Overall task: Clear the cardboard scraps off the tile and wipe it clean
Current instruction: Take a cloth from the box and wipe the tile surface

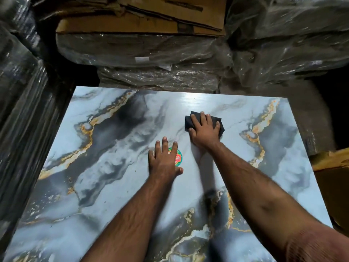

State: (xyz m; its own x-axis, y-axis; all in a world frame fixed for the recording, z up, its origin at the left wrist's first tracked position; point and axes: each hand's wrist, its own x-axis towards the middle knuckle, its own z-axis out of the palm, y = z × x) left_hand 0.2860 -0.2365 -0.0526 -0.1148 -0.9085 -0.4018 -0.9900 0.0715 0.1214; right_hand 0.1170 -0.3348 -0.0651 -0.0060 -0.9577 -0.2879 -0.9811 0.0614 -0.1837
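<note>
Stacks wrapped in crinkled clear plastic film [154,53] crowd the far side, topped by flattened brown cardboard boxes [139,17]. More film-wrapped bundles [290,35] rise at right and dark wrapped stacks [20,95] at left. The space is dim, with light glinting off the plastic.

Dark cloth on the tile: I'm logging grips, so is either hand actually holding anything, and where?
Nothing is gripped. The right hand presses flat on the dark folded cloth's middle; the left hand rests open on the glossy marble-patterned tile.
</note>
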